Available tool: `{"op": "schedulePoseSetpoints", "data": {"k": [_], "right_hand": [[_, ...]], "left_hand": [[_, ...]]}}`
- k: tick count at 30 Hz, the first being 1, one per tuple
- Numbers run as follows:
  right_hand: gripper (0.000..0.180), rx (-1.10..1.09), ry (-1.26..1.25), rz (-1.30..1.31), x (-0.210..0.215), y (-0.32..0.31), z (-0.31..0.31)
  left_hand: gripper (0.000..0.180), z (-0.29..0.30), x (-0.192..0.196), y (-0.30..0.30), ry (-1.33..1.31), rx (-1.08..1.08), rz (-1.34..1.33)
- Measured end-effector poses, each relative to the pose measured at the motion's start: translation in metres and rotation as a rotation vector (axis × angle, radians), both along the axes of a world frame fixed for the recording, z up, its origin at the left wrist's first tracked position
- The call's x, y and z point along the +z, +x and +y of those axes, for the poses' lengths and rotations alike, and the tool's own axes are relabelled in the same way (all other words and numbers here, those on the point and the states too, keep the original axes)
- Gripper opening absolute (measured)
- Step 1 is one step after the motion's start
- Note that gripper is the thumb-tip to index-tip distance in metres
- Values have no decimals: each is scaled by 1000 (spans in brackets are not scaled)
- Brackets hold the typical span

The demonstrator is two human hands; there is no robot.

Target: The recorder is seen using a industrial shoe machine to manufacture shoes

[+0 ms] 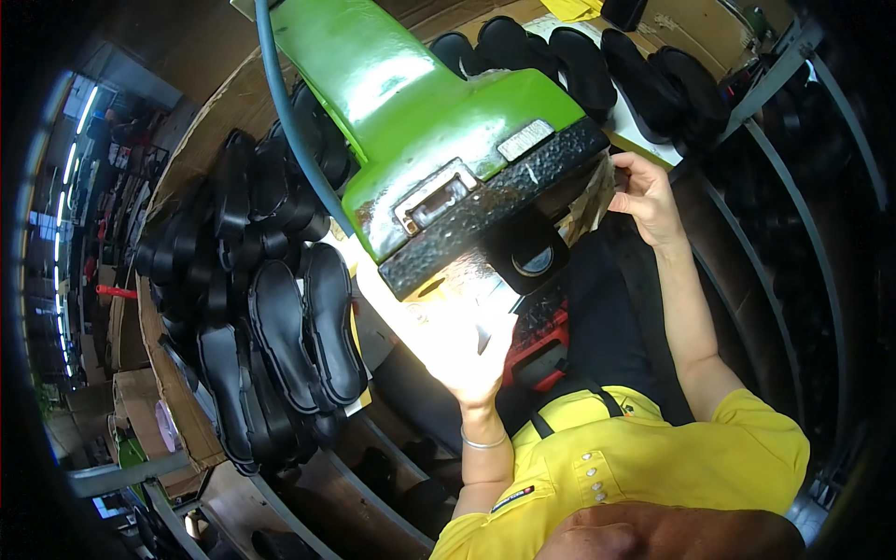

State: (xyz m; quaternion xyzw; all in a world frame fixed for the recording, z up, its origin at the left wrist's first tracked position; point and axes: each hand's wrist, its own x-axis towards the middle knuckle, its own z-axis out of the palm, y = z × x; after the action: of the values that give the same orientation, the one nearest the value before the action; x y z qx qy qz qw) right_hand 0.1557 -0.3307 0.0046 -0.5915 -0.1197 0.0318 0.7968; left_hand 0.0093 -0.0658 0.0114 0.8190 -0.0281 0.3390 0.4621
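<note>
A green machine head [448, 121] with a black lower edge fills the upper middle. Below it, strong lamp light washes out my left hand [467, 359]; its thumb stands apart, while the fingers fade into glare. My right hand [647, 198] is at the machine's right end, with thumb and fingers curled together beside a torn tan flap [590, 201]. Whatever those fingers grip is hidden behind the flap. Between my hands sits a black, blocky piece [527, 257] bearing a pale rounded mark; its kind is unclear.
Black shoe soles [285, 331] are stacked at the left inside a cardboard surround [163, 373]. More black soles [583, 70] line the far side. A blue-grey hose [289, 121] runs down past the machine. Slatted metal racks [747, 271] flank the right. A red object [541, 350] lies beneath the machine.
</note>
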Motion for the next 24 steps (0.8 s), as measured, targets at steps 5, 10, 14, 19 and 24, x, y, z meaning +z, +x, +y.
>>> {"op": "schedulePoseSetpoints", "data": {"k": [5, 10, 14, 19, 24], "right_hand": [[41, 44, 5, 12, 0, -3, 11], [39, 71, 15, 35, 2, -10, 22], [37, 60, -35, 47, 3, -22, 25], [36, 35, -22, 49, -5, -29, 27], [36, 57, 6, 70, -2, -35, 35]], "left_hand": [[45, 9, 3, -8, 37, 22, 20], [46, 15, -2, -17, -98, 86, 46], [48, 23, 1, -22, -157, 65, 51], [49, 27, -1, -25, -332, 24, 102], [39, 23, 19, -16, -379, 0, -15]]}}
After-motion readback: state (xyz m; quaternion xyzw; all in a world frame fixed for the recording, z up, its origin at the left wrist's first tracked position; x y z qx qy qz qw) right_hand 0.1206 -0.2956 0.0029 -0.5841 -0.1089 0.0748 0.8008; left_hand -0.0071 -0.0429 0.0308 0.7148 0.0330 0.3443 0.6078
